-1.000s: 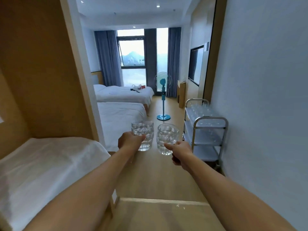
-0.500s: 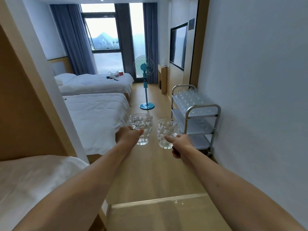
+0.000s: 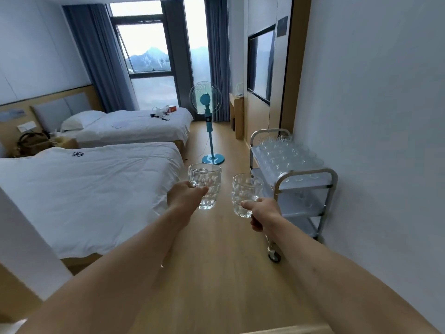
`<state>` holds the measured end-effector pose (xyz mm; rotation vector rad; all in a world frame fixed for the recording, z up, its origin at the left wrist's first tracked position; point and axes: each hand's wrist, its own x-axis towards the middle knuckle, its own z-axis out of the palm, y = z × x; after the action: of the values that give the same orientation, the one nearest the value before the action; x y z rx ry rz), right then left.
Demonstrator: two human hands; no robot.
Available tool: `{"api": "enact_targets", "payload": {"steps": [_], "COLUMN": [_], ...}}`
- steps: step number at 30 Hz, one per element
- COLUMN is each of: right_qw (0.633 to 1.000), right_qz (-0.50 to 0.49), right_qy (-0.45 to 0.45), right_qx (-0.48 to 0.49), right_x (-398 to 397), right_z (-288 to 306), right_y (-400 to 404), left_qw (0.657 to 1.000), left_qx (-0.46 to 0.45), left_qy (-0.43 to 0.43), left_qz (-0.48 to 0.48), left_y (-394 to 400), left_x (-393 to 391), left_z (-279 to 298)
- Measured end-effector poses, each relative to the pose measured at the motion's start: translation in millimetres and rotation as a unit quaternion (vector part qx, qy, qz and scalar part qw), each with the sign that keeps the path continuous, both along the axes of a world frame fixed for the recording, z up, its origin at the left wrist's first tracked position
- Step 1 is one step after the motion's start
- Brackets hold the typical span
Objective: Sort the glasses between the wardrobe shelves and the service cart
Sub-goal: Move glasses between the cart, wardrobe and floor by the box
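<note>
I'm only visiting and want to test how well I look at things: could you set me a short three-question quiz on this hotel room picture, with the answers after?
1. True or false: each hand holds a glass mug.
2. Where does the service cart stand? A) between the beds B) against the right wall C) by the window
3. Fill in: the top shelf of the cart is crowded with ____.

Key
1. True: the left hand grips the left mug, and the right hand grips the right mug.
2. B.
3. Glasses.
</note>
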<state>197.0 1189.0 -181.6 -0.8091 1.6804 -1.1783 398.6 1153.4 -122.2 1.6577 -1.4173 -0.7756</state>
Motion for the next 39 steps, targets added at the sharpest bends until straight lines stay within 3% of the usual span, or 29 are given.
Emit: {"api": "enact_targets", "payload": {"steps": [17, 29, 39], "right_qw": [0.995, 0.987, 0.983], "right_qz": [-0.096, -0.15, -0.167], "right_qy": [-0.004, -0.006, -0.017], "right_qx": [0.006, 0.053, 0.069], "right_x": [-38, -35, -85], "right_z": [-15, -31, -69], "right_y": [-251, -430, -588], "left_qw": [0.991, 0.981, 0.977], "left_qx": [0.046, 0.079, 0.102], "left_qy": [0.078, 0.074, 0.07], "left_qz": [-0.099, -0.159, -0.173], "left_y": [-301, -514, -675], "left_x": [-55, -77, -134], "left_z": [-39, -68, -114]}}
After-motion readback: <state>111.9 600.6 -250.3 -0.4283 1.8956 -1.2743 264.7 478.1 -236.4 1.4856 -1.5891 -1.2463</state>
